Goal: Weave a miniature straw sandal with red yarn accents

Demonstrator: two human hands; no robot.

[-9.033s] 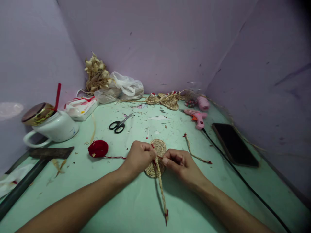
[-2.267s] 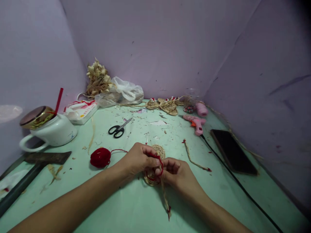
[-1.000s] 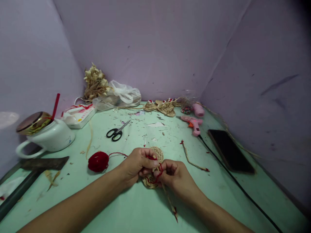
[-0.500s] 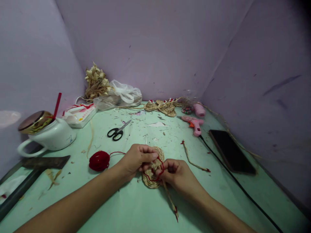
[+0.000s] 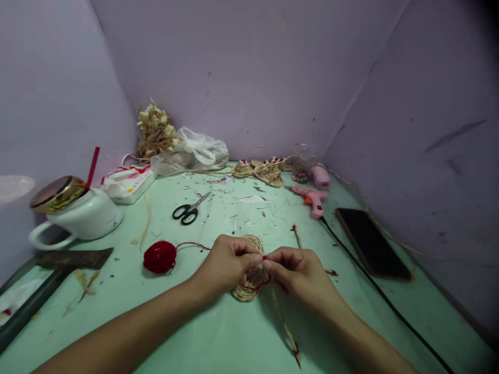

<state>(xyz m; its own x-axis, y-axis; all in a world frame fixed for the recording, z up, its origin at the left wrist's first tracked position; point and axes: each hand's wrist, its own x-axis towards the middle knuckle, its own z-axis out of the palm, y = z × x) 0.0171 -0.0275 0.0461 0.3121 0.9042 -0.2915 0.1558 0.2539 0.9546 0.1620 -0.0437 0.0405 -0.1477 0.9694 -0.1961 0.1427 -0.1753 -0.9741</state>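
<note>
A small round coil of woven straw [image 5: 249,287] lies on the green table [image 5: 218,337], with a braided straw tail [image 5: 286,332] trailing toward me. My left hand [image 5: 226,266] and my right hand [image 5: 300,272] meet over the coil, both pinched on a strand of red yarn [image 5: 262,281] that loops across it. The yarn runs left to a red yarn ball [image 5: 159,256].
Black scissors [image 5: 189,210] lie behind the coil. A pink glue gun [image 5: 312,198] with a black cord [image 5: 390,298], a dark phone [image 5: 370,241] and a loose straw braid [image 5: 298,236] are at the right. A white mug [image 5: 76,213], a hammer [image 5: 47,283] and bags sit left.
My right hand has risen and moved up to meet the left hand's fingertips, drawing the red yarn loop smaller over the coil. The braided tail has shifted a little to the right.
</note>
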